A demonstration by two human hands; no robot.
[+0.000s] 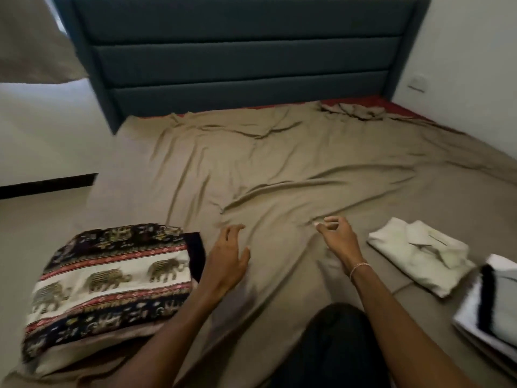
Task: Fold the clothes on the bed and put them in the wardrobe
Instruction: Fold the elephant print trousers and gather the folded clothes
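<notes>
A folded elephant-print cloth (109, 278) in black, white and red lies on the bed at the near left. A folded cream shirt (419, 254) lies at the near right, with a folded white and black garment (492, 306) beside it at the frame's right edge. My left hand (226, 259) hovers just right of the elephant-print cloth, fingers loosely spread, holding nothing. My right hand (338, 233) is over the tan bedsheet (279, 163) between the cloth and the cream shirt, fingers loosely curled with nothing in them. A crumpled tan cloth (352, 109) lies near the headboard.
A dark teal padded headboard (243, 54) stands at the far end of the bed. White walls close in on the right and left. Red mattress fabric (391, 103) shows at the far right corner. My dark-clothed knee (335, 340) rests on the bed's near edge.
</notes>
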